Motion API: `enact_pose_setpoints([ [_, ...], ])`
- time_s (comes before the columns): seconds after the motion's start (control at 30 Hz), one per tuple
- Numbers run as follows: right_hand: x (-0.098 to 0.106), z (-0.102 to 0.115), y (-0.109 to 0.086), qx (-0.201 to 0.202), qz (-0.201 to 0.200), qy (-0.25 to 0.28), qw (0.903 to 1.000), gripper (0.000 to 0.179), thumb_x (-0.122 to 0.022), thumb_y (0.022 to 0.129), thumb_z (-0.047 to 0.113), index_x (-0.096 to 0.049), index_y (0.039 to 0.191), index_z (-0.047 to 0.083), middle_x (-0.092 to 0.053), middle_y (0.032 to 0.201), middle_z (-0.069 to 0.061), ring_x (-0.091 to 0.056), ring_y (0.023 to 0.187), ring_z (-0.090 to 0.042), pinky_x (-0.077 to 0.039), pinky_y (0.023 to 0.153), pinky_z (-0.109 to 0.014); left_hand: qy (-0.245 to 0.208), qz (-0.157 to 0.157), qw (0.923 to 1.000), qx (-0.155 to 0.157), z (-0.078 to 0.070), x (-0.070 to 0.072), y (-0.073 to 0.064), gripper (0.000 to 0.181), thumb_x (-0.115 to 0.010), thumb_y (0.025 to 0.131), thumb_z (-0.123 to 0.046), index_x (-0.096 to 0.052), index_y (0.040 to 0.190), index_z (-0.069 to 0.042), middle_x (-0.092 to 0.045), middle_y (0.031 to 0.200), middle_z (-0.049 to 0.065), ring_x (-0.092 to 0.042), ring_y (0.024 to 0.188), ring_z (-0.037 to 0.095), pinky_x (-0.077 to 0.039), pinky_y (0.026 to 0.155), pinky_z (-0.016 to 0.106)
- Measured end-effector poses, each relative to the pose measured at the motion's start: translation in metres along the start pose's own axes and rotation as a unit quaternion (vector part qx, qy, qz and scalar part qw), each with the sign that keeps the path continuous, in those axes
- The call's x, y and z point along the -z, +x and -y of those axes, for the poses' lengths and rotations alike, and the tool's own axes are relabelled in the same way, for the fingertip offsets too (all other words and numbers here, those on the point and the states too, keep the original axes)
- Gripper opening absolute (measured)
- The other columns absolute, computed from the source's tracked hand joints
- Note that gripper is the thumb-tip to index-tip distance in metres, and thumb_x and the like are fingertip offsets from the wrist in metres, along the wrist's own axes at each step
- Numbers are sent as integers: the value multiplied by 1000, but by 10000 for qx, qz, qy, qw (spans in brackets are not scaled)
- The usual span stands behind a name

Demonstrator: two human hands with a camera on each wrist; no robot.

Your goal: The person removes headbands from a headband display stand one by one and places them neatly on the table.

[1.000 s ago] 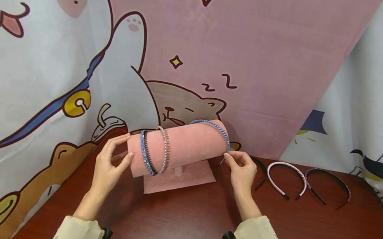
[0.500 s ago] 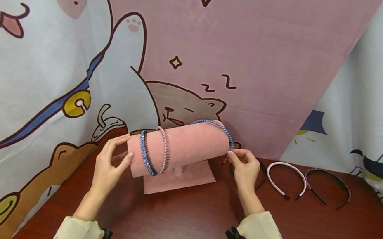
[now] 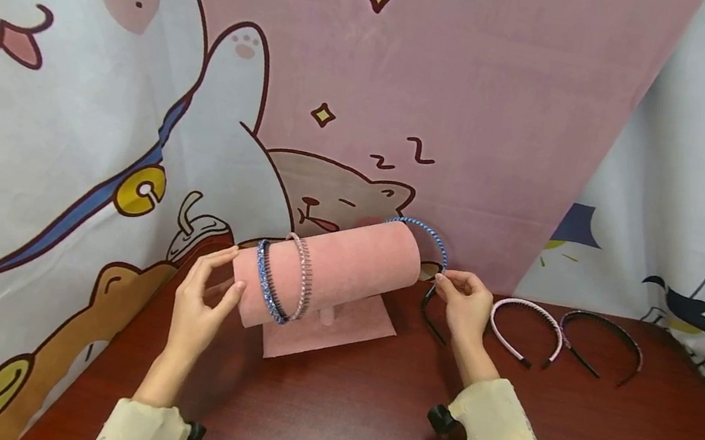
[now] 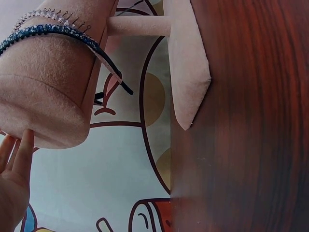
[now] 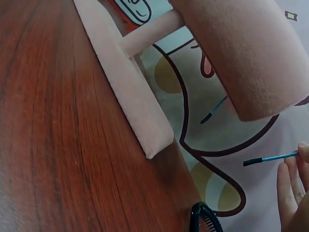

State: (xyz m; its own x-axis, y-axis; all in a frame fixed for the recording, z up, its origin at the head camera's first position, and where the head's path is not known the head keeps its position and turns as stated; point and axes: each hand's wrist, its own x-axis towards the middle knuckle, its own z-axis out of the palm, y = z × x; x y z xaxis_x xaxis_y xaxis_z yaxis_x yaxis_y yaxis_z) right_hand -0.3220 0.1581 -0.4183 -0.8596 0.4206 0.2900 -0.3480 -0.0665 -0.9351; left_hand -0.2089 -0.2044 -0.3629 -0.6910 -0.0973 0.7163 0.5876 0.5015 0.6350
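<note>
My right hand (image 3: 466,307) pinches one leg of a blue twisted headband (image 3: 435,239) just off the right end of a pink padded headband stand (image 3: 359,263). The band's arch reaches back behind that end; its two dark-tipped ends show in the right wrist view, one at my fingertips. My left hand (image 3: 201,300) touches the left end of the stand's roll, and in the left wrist view its straight fingers (image 4: 23,152) lie against the end face. A blue glittery headband (image 3: 269,287) and a pale beaded, toothed headband (image 3: 302,274) sit around the roll's left part.
On the dark wooden table (image 3: 348,419), a black headband (image 3: 432,328) lies partly behind my right hand. Further right are a white-pink headband (image 3: 522,305) and a dark patterned headband (image 3: 612,327). A printed cloth (image 3: 513,122) hangs behind.
My right hand has moved to the right, drawing the blue twisted headband from around the roll's right part to past its end. The left hand and stand stay put.
</note>
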Motion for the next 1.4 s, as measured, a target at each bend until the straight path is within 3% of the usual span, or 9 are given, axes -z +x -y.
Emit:
enact_pose_setpoints([
  [0.2,2,5,4,-125,38,-79,9999,21,-71,85,-8,-64,100,-21,-69,68,8,-69,63,1,-60,64,-19,33,-6,10000,-21,0,0,-1,43,-69,86,5,-59,128,5,-61,132,19,-59,123,19,-53,88,12],
  [0.33,5,3,10,-105,-17,-259,9996,22,-72,85,-6,-65,101,-20,-67,66,11,-68,62,2,-60,64,-19,78,14,10000,-19,0,1,0,43,-70,86,5,-59,127,6,-61,133,19,-58,124,16,-58,89,26],
  [0.43,9,-7,16,-60,-173,-403,9990,22,-73,85,-5,-66,100,-19,-64,62,17,-67,60,4,-59,62,-18,62,32,10000,-11,1,1,1,43,-70,86,4,-59,127,7,-61,133,18,-57,125,12,-58,89,29],
  [0.63,24,-10,21,-171,-336,-717,9967,22,-74,85,-2,-67,101,-16,-64,61,20,-65,58,7,-58,62,-16,10,34,10000,7,1,0,0,43,-69,86,4,-59,128,6,-60,133,20,-58,124,15,-52,89,13],
  [0.9,47,-4,24,-484,-392,-1034,9927,22,-74,87,3,-68,103,-11,-64,62,19,-66,59,6,-57,62,-14,105,24,9999,16,0,1,1,43,-70,87,3,-59,129,4,-61,134,19,-59,123,20,-58,89,27],
  [1.1,64,-1,27,-499,-364,-844,9945,19,-74,86,0,-68,100,-13,-64,59,15,-67,56,3,-57,58,-14,78,28,10000,-7,0,1,2,43,-70,87,3,-60,128,4,-60,133,22,-58,123,18,-58,89,32],
  [1.17,69,0,28,-529,-371,-781,9949,17,-74,86,0,-69,97,-11,-65,59,14,-67,55,1,-57,57,-14,74,24,10000,-20,0,1,2,43,-70,86,3,-59,128,5,-60,133,23,-58,123,18,-58,89,30],
  [1.4,88,4,28,-608,-402,-922,9931,11,-75,85,1,-72,94,-5,-67,58,16,-66,53,2,-56,56,-15,-58,6,10000,-23,0,1,2,43,-70,86,5,-59,127,7,-60,133,24,-58,124,17,-51,88,10],
])
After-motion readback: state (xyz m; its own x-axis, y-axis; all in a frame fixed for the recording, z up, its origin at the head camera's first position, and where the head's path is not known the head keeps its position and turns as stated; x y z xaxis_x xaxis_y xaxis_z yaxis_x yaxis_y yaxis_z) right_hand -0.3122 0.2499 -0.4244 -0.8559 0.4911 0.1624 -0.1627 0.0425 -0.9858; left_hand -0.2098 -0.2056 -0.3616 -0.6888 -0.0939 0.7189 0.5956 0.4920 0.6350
